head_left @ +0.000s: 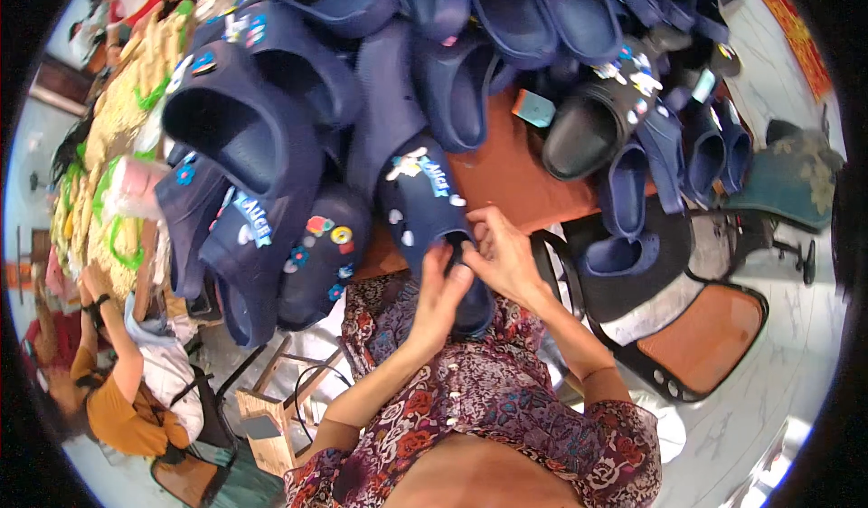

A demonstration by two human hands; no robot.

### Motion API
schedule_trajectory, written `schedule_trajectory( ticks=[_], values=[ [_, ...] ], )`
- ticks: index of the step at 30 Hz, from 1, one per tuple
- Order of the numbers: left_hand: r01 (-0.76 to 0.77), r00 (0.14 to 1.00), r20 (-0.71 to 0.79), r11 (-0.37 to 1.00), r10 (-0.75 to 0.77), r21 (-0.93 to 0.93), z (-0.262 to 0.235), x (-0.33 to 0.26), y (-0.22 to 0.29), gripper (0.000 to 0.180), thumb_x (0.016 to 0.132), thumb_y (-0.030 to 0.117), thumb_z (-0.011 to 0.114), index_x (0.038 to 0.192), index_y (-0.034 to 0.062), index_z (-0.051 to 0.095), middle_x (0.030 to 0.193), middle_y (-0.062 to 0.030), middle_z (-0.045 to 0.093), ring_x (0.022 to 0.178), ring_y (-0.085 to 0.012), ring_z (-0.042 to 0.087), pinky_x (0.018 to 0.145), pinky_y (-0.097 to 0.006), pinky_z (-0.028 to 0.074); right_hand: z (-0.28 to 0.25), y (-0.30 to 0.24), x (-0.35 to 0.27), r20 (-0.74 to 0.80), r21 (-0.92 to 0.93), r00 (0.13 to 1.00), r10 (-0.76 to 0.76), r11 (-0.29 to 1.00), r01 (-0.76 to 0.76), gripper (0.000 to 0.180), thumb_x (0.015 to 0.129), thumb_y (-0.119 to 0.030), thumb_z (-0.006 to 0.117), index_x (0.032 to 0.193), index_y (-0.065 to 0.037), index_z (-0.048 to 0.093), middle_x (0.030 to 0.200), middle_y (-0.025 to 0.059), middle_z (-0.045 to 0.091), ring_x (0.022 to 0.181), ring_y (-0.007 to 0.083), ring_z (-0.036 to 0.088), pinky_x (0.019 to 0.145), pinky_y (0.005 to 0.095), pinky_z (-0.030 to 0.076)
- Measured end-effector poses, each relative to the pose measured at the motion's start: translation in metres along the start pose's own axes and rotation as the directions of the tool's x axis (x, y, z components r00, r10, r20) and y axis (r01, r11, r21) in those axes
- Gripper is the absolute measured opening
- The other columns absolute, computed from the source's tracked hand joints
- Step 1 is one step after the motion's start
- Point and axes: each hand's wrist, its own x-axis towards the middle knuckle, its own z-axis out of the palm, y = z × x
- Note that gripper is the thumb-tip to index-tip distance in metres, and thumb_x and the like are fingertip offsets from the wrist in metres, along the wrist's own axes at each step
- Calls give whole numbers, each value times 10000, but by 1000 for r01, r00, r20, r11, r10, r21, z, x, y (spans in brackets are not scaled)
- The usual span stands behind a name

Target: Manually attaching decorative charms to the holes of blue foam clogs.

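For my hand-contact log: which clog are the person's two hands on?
The navy clog at front center, with a light-blue banner charm on top. Unlike the others, it has both the left hand and right hand at its opening.

A bare stretch of reddish-brown tabletop opens just beyond your right hand, bordered by a black clog and a small teal-and-orange block. Piled navy clogs wall off the left of your left hand; a black-framed chair stands to your right.
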Motion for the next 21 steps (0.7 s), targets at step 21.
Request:
schedule_trajectory(
  ticks=[21],
  values=[
    [28,954,-231,828,-189,-560,-9,33,28,420,957,263,525,1273,-8,471,1247,-99,557,1165,-195,522,1046,-345,358,5,-7,22,86,279,995,49,958,-71,316,838,-233,746,923,-34,515,736,22,559,644,99,538,594,270,468]
  ],
)
